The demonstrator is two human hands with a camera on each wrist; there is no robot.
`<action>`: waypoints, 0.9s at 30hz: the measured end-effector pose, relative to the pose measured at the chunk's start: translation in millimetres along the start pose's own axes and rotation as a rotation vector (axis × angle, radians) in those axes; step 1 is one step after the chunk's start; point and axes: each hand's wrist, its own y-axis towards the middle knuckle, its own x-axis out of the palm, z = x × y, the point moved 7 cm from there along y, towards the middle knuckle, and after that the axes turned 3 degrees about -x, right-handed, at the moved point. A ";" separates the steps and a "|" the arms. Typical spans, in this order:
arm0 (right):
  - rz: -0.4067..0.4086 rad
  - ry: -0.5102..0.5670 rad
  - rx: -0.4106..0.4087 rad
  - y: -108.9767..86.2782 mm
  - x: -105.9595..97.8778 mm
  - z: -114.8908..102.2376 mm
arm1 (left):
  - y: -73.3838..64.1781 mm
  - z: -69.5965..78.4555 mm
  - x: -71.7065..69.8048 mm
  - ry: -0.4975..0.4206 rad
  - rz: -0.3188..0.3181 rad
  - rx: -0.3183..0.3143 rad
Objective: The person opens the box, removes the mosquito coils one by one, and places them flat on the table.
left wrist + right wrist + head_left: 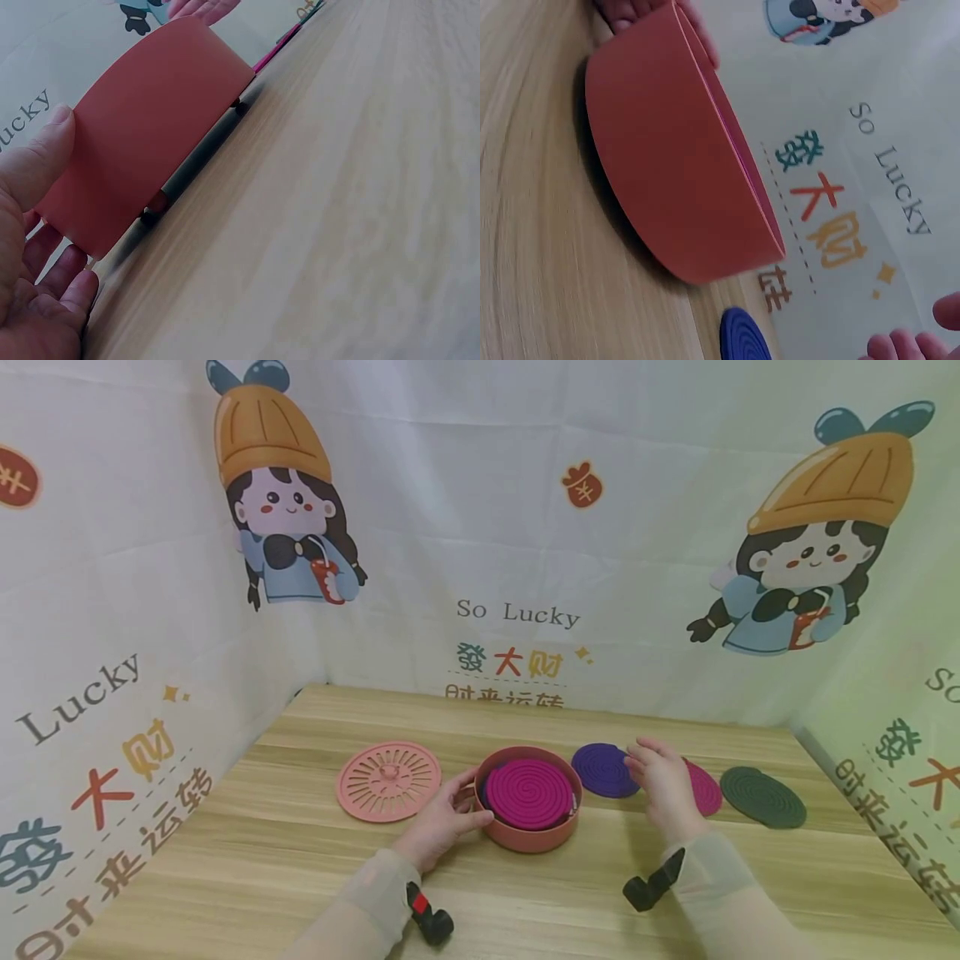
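Note:
A round coral-red tin (528, 841) stands on the table with a magenta mosquito coil (528, 793) lying inside it. My left hand (441, 823) holds the tin's left side, thumb against the near wall and fingers around toward the far side. In the left wrist view, the thumb (46, 154) presses on the red wall. To the right of the tin my right hand (665, 785) hovers with nothing in it, fingers loosely bent near a purple mosquito coil (600, 771). Behind that hand, a second magenta coil (705, 789) is partly hidden.
A pink slotted lid (375, 793) with a small knob lies left of the tin. Farthest right rests a dark green mosquito coil (763, 797). A printed white cloth (420, 527) hangs around the back and sides of the wooden table (247, 852).

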 end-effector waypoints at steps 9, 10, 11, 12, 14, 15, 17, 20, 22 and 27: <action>-0.228 -0.078 -0.043 -0.7 46.2 4.1 | 0.2 -0.1 -0.2 -0.002 -0.007 0.004; -0.245 -0.082 -0.049 -0.8 49.9 4.7 | 0.3 -0.1 -0.3 -0.002 -0.007 0.004; -0.260 -0.090 -0.053 -0.9 53.3 5.2 | 0.4 0.0 -0.3 -0.002 -0.008 0.005; -0.274 -0.097 -0.055 -1.1 56.6 5.6 | 0.4 0.0 -0.3 -0.002 -0.007 0.005; -0.301 -0.106 -0.060 -2.3 63.1 5.6 | 0.3 0.0 -0.3 -0.002 -0.006 0.003; -0.307 -0.117 -0.060 -2.8 65.8 5.6 | 0.3 0.0 -0.4 -0.001 -0.004 0.003; -0.311 -0.135 -0.063 -3.4 70.9 5.7 | 0.2 0.0 -0.4 0.000 -0.002 0.000; -0.299 -0.169 -0.057 -3.3 76.1 7.4 | 0.1 0.1 -0.6 0.003 0.002 -0.002; -0.291 -0.196 -0.052 -2.5 78.4 9.6 | 0.1 0.2 -0.6 0.001 0.000 -0.001; -0.283 -0.227 -0.036 1.2 81.3 16.5 | 0.2 0.4 -0.6 0.003 0.001 0.002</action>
